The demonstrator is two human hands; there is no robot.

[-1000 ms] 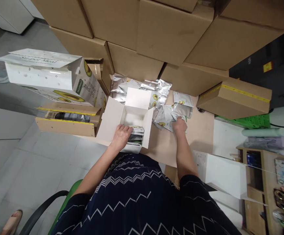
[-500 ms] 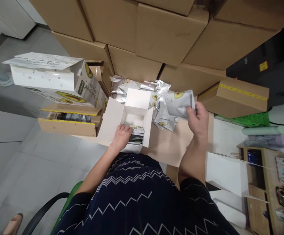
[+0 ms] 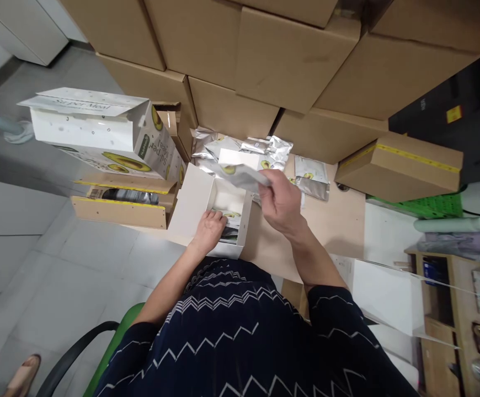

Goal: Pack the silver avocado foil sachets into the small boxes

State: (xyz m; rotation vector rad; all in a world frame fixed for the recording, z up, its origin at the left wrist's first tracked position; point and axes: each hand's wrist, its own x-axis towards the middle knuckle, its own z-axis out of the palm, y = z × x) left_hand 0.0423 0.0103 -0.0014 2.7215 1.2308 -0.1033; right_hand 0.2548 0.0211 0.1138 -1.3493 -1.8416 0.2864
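An open white carton (image 3: 187, 201) with raised flaps stands on the table in front of me. Inside its near end is a row of upright flat pouches (image 3: 232, 219). My left hand (image 3: 209, 230) reaches over the carton's left wall, fingers curled against those pouches and partly hidden. My right hand (image 3: 280, 201) is closed on a silvery pouch (image 3: 240, 175) with an avocado print, held tilted above the carton and covering part of its far side. Behind the carton and to its right lie several loose silver pouches (image 3: 279, 150), some showing avocado pictures.
Stacked brown cartons (image 3: 293, 60) form a wall at the back. To the left, a printed white box (image 3: 95, 129) stands beside an open brown carton (image 3: 120, 212). A brown box with yellow tape (image 3: 405, 168) sits at the right, above a green crate (image 3: 434, 204).
My right hand has swung left with the pouch, from beside the loose pile to above the white carton. Pouches it covered now show at the right. My left hand stays at the carton.
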